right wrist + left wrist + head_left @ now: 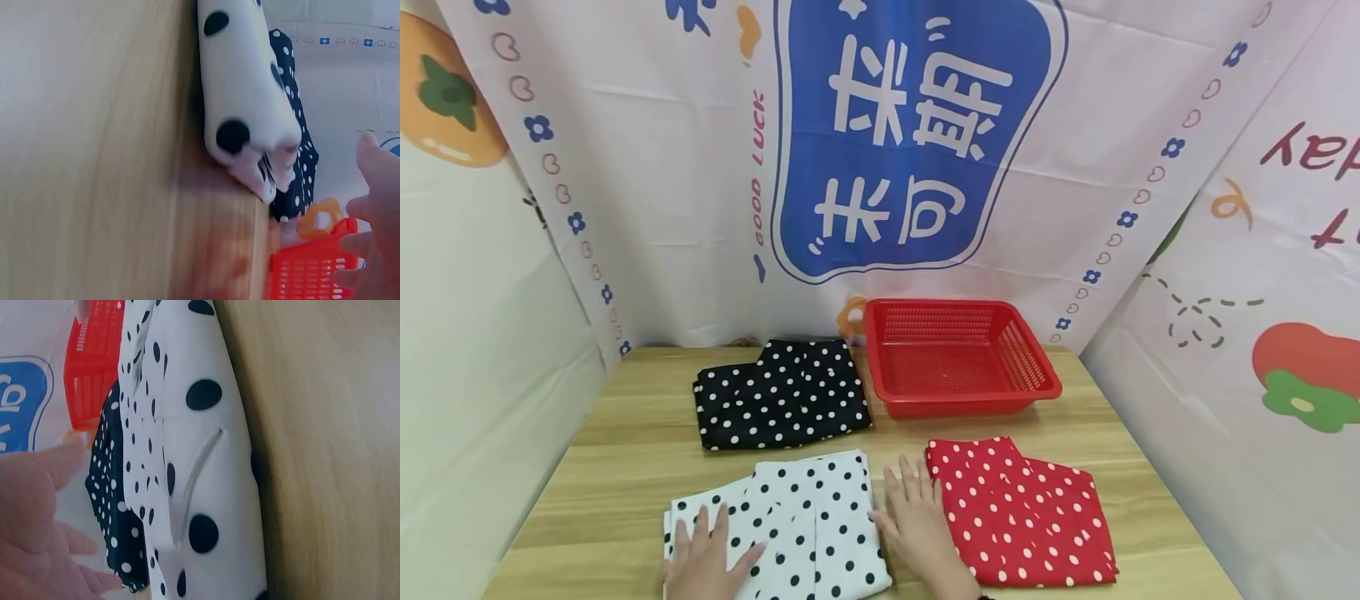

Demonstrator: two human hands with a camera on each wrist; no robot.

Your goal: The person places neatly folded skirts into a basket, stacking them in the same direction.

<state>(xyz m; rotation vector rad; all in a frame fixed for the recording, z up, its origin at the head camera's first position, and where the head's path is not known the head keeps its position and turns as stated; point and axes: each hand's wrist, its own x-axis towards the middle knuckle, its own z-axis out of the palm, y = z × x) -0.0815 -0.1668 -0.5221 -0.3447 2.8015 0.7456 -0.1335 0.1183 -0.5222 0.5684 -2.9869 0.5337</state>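
A folded white cloth with black dots (820, 525) lies at the front of the table. My left hand (703, 558) is over its left part with fingers spread; whether it touches the cloth cannot be told. Between that cloth and a folded red cloth with white dots (1022, 517) is my right hand (917, 525), its fingers apart and holding nothing. The right wrist view shows this hand (378, 219) raised near the end of the white cloth (244, 81). In the left wrist view the left hand (37, 525) grips nothing.
Behind the white cloth lies a folded black cloth with white dots (782, 396). A red plastic basket (966, 406) with nothing in it stands at the back of the wooden table (617, 467). Printed white curtains (685, 167) hang behind and at both sides.
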